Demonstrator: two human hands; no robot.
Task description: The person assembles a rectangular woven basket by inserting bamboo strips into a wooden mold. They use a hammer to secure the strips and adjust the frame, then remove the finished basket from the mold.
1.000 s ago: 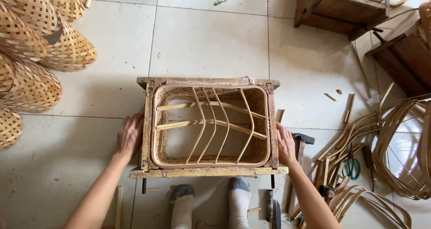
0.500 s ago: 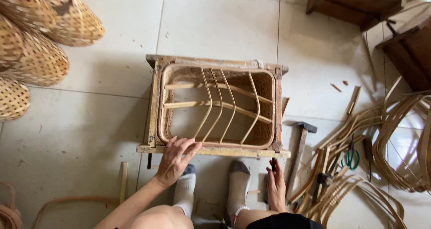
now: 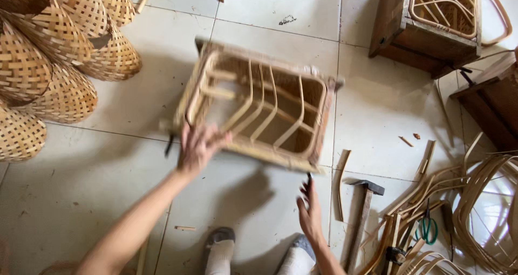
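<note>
Gripping near rim of tilted rattan frame (image 3: 259, 110), left hand (image 3: 198, 145) clamped, right hand (image 3: 310, 213) spread, free, bare tiles (image 3: 108, 188) below.

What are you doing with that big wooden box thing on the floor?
A person is handling a wooden box frame with a rattan basket skeleton inside it. Their left hand grips its near edge and the frame sits tilted and blurred above the tiled floor. Their right hand is open and off it, just below its corner. A hammer lies to the right, beside green scissors and loose rattan strips. Woven baskets are piled on the left.
</note>
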